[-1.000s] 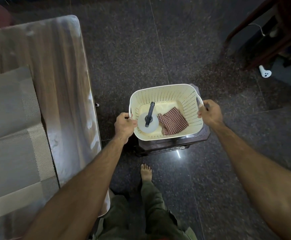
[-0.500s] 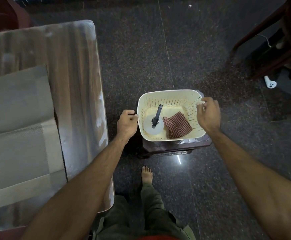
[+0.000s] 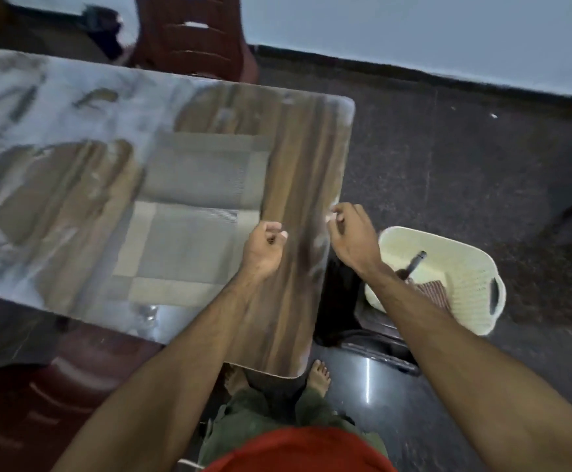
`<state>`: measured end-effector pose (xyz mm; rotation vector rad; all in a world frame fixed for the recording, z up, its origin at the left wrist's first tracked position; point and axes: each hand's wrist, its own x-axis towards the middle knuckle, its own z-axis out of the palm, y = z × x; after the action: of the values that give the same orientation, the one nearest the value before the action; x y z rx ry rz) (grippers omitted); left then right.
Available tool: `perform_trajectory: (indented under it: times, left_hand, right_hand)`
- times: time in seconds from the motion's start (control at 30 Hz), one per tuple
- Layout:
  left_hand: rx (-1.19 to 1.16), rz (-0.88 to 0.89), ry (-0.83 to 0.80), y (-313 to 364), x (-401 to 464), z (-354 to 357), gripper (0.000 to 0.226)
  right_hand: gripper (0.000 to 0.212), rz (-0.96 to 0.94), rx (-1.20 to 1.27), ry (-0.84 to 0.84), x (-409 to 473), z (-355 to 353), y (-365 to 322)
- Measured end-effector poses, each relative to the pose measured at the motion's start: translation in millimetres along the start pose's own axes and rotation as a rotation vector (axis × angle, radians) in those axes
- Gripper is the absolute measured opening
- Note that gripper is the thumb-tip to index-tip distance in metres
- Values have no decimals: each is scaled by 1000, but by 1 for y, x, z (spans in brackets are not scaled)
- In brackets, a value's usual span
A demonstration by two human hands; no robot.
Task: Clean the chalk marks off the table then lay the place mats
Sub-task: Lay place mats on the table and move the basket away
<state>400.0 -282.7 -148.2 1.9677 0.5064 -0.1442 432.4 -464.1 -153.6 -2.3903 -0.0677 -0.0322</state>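
Note:
The wooden table (image 3: 299, 158) fills the left and middle of the view, with whitish smears (image 3: 56, 97) across its left part, too blurred to tell chalk from glare. Two grey and beige place mats (image 3: 206, 172) lie overlapping on it. My left hand (image 3: 264, 250) hovers over the table just right of the mats, fingers curled, holding nothing. Over the table's right edge is my right hand (image 3: 354, 235), its fingers loosely bent and empty. A cream basket (image 3: 475, 267) to the right holds a spray bottle (image 3: 415, 262) and a checked cloth (image 3: 436, 294).
The basket sits on a dark stool (image 3: 380, 338) close to the table's right side. A red-brown chair (image 3: 196, 32) stands behind the table and another (image 3: 56, 386) at the near left. Dark stone floor (image 3: 465, 158) lies to the right. My bare feet are below the table's corner.
Both hands have let go of the basket and moved left over the table. My view has swung from the basket to the table and its mats.

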Motion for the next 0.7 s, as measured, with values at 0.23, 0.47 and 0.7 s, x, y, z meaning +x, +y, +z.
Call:
perform_trajectory:
  times: [0.23, 0.47, 0.7]
  left_hand:
    - [-71, -105, 170, -51, 1, -119, 25]
    - [35, -200, 255, -104, 9, -193, 30]
    - [256, -293, 287, -154, 16, -235, 52]
  right_hand:
    - [29, -207, -83, -248, 7, 82, -106]
    - [43, -263, -267, -479, -5, 145, -142]
    - [55, -253, -477, -539, -28, 179, -135]
